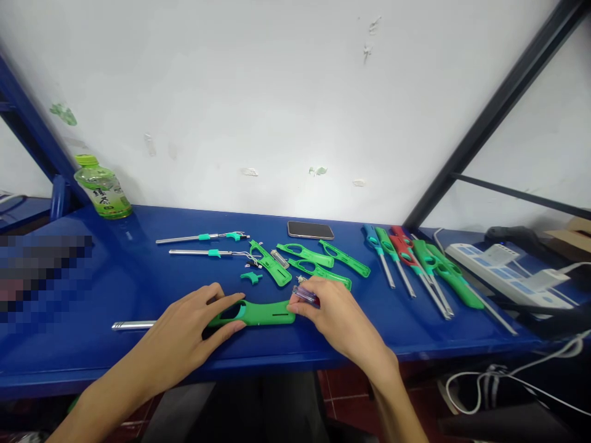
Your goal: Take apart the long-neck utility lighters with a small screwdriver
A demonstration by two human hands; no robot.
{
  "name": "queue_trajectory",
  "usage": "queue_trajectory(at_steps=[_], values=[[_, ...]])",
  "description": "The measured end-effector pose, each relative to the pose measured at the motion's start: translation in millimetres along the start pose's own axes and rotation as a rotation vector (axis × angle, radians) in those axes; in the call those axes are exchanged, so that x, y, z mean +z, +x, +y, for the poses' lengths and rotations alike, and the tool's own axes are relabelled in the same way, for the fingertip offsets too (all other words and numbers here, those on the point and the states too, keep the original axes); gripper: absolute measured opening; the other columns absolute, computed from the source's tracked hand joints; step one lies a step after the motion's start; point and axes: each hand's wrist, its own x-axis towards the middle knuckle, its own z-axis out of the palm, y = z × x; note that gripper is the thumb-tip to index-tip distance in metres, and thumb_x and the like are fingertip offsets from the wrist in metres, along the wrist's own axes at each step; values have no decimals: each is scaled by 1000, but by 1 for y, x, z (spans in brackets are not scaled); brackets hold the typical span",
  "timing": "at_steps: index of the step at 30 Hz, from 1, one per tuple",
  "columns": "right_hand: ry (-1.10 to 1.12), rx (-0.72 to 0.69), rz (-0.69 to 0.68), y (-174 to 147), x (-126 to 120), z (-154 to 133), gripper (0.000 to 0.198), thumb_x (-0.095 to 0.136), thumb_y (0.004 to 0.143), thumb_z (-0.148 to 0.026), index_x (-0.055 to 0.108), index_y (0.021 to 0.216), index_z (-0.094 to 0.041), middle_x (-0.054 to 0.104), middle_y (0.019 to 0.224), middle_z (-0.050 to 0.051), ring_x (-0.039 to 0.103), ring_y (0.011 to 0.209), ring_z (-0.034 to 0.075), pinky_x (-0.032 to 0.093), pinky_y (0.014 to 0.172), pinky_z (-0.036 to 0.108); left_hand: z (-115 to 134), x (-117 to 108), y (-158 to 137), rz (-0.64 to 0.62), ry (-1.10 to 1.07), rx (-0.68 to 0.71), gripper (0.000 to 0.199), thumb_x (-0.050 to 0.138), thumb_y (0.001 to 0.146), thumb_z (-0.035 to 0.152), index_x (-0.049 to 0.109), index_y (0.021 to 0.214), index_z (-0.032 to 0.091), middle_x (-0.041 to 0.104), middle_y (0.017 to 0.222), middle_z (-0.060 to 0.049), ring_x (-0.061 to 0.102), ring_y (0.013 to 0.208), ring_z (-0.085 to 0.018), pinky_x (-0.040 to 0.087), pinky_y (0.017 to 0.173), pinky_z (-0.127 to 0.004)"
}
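Observation:
A green long-nosed gas lighter (268,312) lies on the blue table, its metal tube (133,325) pointing left. My left hand (198,326) is over its trigger end, with thumb and fingers on opposite edges of the handle. In my right hand (339,314) is a small, clear, purplish piece (305,294), pinched at the handle's right end; its exact kind is hard to make out. Behind lie several green handle shells (272,264), a loose teal trigger (251,278), a clear fuel tank (279,259) and two metal tubes with wires (198,252).
Several whole lighters in blue, green and red (406,252) lie at the right, beside a white power strip (508,271). A phone (310,230) rests near the wall. At the back left stands a green drink bottle (104,187). White cables (475,394) hang past the right edge.

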Motion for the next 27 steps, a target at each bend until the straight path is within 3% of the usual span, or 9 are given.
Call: queue_trajectory(at_steps=[9,13,21,27], values=[[-33,22,-6,2,4,0,17,82,106,-20,74,90,-22,81,98,5,75,93,29,44,78,35,1,-1,0,6,4,16,69,41,113,78,80,144,30,75,107,-6,77,95,-25,60,86,-35],[-2,6,-17,1,5,-5,18,80,109,-24,74,93,-22,81,100,1,74,95,25,45,84,33,0,0,0,-22,1,-10,75,38,112,81,79,146,29,74,106,-7,77,96,-26,60,87,-37],[17,89,-33,3,-3,-2,13,91,100,-19,80,94,-25,81,96,-4,74,92,22,45,77,29,2,-1,1,-58,12,-32,84,30,111,85,77,149,27,71,107,-9,75,98,-29,59,88,-41],[-17,92,-35,6,3,-2,16,85,105,-21,79,90,-23,83,96,-2,76,95,24,43,82,31,1,0,1,-56,14,-16,83,30,112,84,76,149,26,73,107,-9,75,98,-27,59,87,-39]])
